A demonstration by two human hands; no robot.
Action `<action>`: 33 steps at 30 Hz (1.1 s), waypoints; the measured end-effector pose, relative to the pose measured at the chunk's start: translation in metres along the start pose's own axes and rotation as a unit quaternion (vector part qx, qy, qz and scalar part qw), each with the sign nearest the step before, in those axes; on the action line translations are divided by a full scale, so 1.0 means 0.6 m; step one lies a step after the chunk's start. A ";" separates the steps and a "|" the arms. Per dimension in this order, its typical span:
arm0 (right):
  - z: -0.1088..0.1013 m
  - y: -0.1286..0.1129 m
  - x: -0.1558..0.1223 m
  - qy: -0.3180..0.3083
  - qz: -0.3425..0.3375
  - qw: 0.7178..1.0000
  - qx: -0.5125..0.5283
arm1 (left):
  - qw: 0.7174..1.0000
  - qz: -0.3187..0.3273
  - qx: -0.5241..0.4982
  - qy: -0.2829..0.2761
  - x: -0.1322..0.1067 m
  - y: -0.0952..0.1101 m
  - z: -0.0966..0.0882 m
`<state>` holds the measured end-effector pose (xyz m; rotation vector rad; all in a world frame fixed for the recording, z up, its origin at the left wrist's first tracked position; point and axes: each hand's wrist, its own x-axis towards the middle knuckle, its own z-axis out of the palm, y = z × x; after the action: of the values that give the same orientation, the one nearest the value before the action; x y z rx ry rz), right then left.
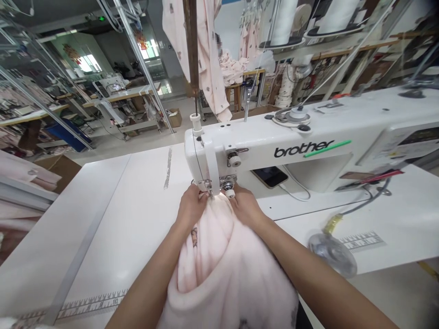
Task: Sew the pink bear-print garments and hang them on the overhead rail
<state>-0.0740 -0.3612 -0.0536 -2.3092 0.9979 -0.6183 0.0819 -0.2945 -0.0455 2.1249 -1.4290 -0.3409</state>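
The pale pink plush fabric (222, 274) lies bunched at six o'clock of the needle area of the Brother sewing machine (260, 148), its far end beneath the machine head. At eight o'clock of that area, the left hand (193, 204) pinches the fabric between thumb and fingers; at four o'clock, the right hand (246, 206) touches it, but a metal dial (229, 191) partly hides its fingertips, so whether they pinch cannot be told. Between one and two o'clock of the right hand, a smartphone (270, 176) rests on the worktop (137, 219)
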 end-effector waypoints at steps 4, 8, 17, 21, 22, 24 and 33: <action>0.002 -0.001 -0.001 0.003 0.004 1.000 -0.014 | 1.000 0.016 -0.019 0.003 0.000 -0.002 0.000; 0.004 0.000 -0.001 0.001 0.005 1.000 -0.023 | 0.999 -0.002 -0.038 -0.012 -0.001 -0.004 -0.002; -0.001 0.002 -0.001 -0.007 -0.022 1.000 -0.003 | 0.997 0.001 -0.064 -0.034 -0.001 -0.011 -0.005; 0.002 0.003 -0.002 -0.021 -0.015 1.000 0.013 | 0.995 0.019 -0.087 -0.035 -0.003 -0.014 -0.004; 0.005 0.003 -0.002 -0.020 -0.008 1.000 0.003 | 0.995 0.018 -0.089 -0.043 -0.005 -0.013 -0.005; 0.011 0.004 -0.003 -0.023 -0.011 0.999 -0.028 | 0.995 0.012 -0.086 -0.055 -0.010 -0.011 -0.005; 0.016 0.011 0.015 -0.097 -0.078 0.991 0.039 | 0.994 -0.071 -0.039 -0.068 -0.039 0.012 -0.033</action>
<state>-0.0658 -0.3691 -0.0633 -2.3411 0.6974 -0.4717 0.0768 -0.2694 -0.0272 2.1798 -1.3186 -0.5964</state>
